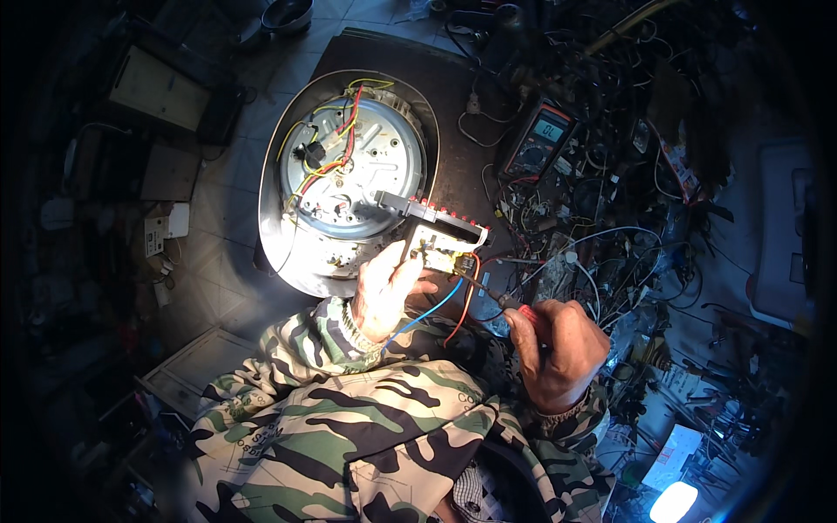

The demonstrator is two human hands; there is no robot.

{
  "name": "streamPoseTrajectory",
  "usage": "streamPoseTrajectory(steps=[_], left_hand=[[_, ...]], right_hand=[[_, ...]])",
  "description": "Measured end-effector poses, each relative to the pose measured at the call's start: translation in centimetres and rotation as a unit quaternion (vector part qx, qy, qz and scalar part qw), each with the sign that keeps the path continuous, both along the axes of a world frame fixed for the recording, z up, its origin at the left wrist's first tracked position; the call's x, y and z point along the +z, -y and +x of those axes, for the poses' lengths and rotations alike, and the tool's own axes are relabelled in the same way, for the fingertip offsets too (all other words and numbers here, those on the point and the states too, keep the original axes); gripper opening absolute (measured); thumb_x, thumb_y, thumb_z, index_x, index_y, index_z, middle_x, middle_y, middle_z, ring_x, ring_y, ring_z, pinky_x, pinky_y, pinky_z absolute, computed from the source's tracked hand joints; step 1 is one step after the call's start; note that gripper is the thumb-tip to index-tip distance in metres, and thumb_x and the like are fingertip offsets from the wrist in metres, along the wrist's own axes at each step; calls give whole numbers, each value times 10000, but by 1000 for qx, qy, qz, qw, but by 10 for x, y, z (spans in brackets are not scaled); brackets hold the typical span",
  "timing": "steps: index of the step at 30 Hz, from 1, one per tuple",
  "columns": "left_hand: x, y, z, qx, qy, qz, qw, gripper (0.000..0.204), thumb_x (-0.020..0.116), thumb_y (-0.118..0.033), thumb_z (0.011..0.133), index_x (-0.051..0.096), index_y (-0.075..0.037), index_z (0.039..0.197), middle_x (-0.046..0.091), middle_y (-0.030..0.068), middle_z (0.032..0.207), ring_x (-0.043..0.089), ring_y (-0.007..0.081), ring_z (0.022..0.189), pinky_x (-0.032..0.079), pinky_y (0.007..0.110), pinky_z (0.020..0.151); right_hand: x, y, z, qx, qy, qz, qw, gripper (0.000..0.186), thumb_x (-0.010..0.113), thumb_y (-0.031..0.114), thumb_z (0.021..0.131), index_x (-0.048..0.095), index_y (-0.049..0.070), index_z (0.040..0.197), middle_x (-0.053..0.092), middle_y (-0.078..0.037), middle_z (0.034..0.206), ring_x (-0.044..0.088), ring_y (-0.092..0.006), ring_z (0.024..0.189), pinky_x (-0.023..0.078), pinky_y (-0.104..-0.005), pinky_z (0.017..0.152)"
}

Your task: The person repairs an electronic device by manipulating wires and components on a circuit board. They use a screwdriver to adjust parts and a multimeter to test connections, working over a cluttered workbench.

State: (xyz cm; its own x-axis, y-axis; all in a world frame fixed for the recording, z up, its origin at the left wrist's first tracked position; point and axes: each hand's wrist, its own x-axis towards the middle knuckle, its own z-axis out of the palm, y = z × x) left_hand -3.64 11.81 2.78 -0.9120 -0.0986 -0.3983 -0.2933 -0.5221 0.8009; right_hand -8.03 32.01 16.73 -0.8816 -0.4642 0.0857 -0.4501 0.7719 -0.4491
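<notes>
My left hand (384, 288) is closed on a small circuit board (433, 247), its fingers along the board's left and lower edges. A black control strip with a row of red parts (436, 215) adjoins the board's top side. A blue wire (425, 315) and a red wire (472, 292) hang from it. My right hand (562, 347) grips a red-handled screwdriver (527, 314), its thin dark shaft angled up to the board's lower right edge. Just beyond the left hand, an open appliance shell (272, 205) surrounds a round metal base (370, 170) with red, yellow and black wiring.
A multimeter (539, 144) with a lit display lies at the right of the dark bench (462, 174). Tangled cables and small scrap parts (602, 209) crowd the right side. At the lower right shines a bright lamp (674, 503). Boxes (157, 87) stand at the left.
</notes>
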Motion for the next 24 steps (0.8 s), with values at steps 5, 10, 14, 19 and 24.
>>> streamPoseTrajectory(steps=[5,10,14,19,24], left_hand=[[-7,0,0,-2,0,3,1000,338,506,-158,1015,549,54,1274,668,156,1093,676,201,956,599,321,775],[-3,-1,-1,3,-3,-5,1000,326,512,-150,1011,553,58,1259,670,158,1087,682,202,941,600,321,769],[-5,-1,-1,-4,-4,-4,1000,320,512,-141,1009,552,62,1253,677,158,1062,685,199,923,603,324,762],[-10,-3,1,-4,-3,-8,1000,320,508,-147,1011,553,64,1247,679,158,1051,685,193,910,604,329,757],[-5,-3,0,-10,7,-12,1000,307,504,-143,1012,557,60,1236,679,153,1043,684,192,908,601,327,764]], right_hand=[[-16,3,-9,12,-55,-95,994,297,828,57,743,623,-32,938,613,-140,829,614,-244,599,488,-336,539],[-9,4,-2,-27,-7,-63,998,303,820,20,732,626,-25,959,617,-158,883,641,-256,659,511,-333,576],[-13,5,-7,-16,-24,-90,996,265,825,31,726,624,4,896,621,-137,801,632,-259,637,495,-329,555],[-14,3,-3,-40,-34,-37,998,250,825,46,726,624,7,869,602,-112,748,624,-258,605,476,-342,526],[-18,5,-9,-22,-38,-78,996,250,835,71,733,624,3,849,606,-112,742,622,-249,598,475,-340,520]])
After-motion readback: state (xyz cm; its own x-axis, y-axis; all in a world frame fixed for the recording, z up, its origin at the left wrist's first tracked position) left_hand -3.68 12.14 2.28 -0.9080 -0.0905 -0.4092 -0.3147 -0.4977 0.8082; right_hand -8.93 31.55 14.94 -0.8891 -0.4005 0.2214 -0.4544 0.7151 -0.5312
